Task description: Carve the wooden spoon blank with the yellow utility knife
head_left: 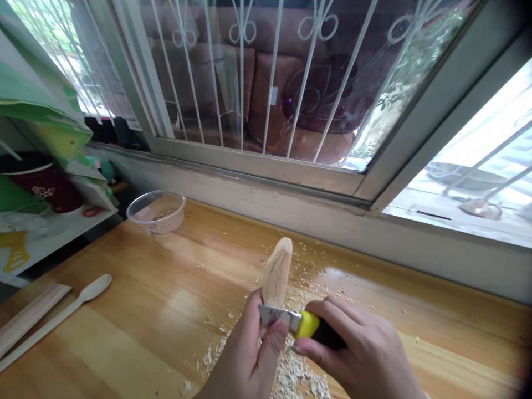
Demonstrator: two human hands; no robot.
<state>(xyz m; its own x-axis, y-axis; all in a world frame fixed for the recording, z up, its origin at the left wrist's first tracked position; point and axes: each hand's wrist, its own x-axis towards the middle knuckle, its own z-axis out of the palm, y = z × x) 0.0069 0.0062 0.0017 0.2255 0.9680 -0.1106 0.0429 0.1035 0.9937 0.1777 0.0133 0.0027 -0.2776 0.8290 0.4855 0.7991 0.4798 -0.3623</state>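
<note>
My left hand [257, 349] is wrapped around the lower part of a pale carved piece of wood [277, 271], whose rounded end points up and away from me. Dark lines run along its face. In my right hand [357, 343] is a utility knife [307, 325] with a yellow and black handle. Its short metal blade lies across the wood just above my left thumb, which presses near the blade. Wood shavings [295, 377] are heaped on the table beneath both hands. The wood's lower end is hidden by my left hand.
A wooden spoon [95, 288] and a wood strip [31, 316] lie on the table [166, 310] at the left. Near the wall stands a clear plastic bowl [156, 213] with small bits inside. A dark red cup [44, 185] sits on a shelf beyond. A barred window rises behind.
</note>
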